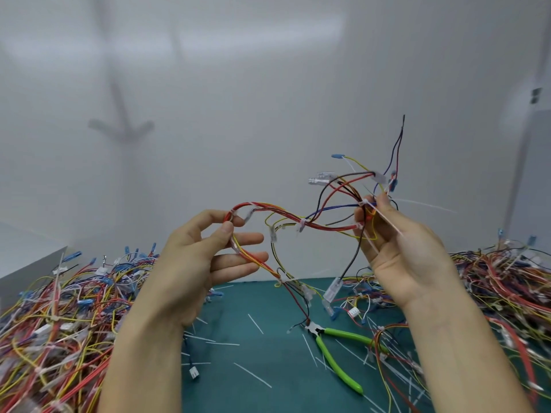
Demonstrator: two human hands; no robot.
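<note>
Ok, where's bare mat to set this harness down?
Green mat between the left wire pile and the green cutters is free, bar cut tie tails and a white connector. Crowded: the right wire pile, spilling past the cutters.

Multicoloured wire harness (298, 223) aloft, looped, white cable tie (384, 217) across.

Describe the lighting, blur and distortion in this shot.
Head view: soft, even light; a faint blurred shadow on the white wall; wide-angle stretch softens the wire piles at the edges; the harness, left hand and right hand look fairly sharp.
</note>
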